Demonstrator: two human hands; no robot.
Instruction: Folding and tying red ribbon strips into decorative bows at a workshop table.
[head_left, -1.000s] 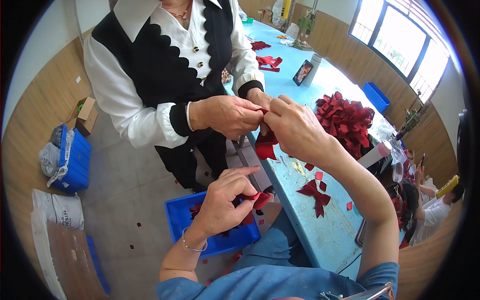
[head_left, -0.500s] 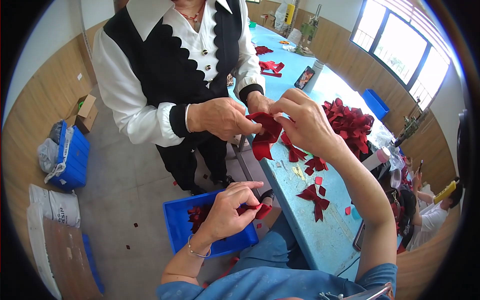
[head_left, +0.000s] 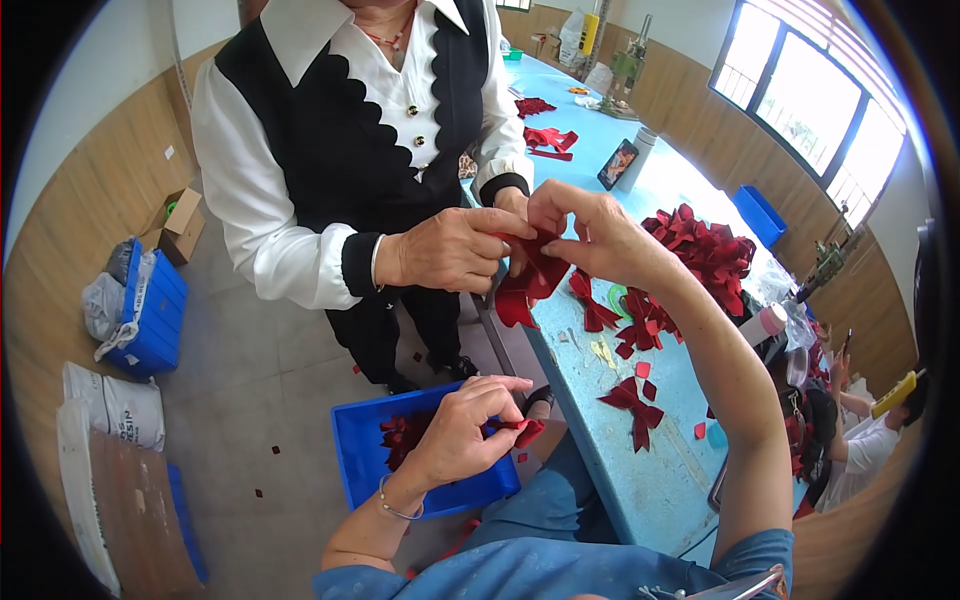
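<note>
My right hand [head_left: 590,235] is raised over the table edge, pinching a red ribbon bow [head_left: 528,280]. A standing person in a black and white top grips the same bow with a hand [head_left: 450,250] from the left. My left hand [head_left: 465,430] hovers low over a blue tray [head_left: 355,450] and pinches a small red ribbon piece [head_left: 527,432]. More red pieces lie in the tray.
The light blue table [head_left: 640,480] runs along my right, with a heap of red bows [head_left: 705,250], loose bows [head_left: 632,400], a phone [head_left: 617,163] and a white bottle. On the floor at left are a blue crate [head_left: 150,305], white sacks and a cardboard box.
The red bow and both hands gripping it have risen slightly. My left hand has lifted from the tray toward my lap with a small red piece.
</note>
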